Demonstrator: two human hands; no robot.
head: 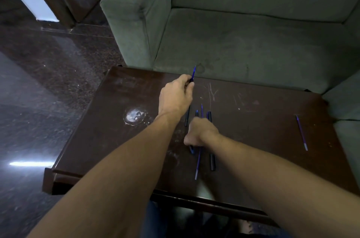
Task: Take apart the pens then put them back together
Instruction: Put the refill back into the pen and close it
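Over the far side of the dark wooden table (97, 130), my left hand (176, 95) holds a pen part whose blue refill (193, 73) sticks up past my fingers. My right hand (201, 132) is closed low over the middle of the table on a dark pen barrel (191, 149), whose end shows below my fist. Around that hand lie a blue refill (197, 163), a dark barrel (212, 160) to its right, and another dark piece (187, 117) partly hidden under my left wrist. One more blue refill (301, 132) lies alone at the right.
A grey-green sofa (243, 39) stands right behind the table and wraps round its right side. A white scuffed patch (134, 117) marks the tabletop at the left. Dark polished floor (39, 91) lies beyond the table's left edge.
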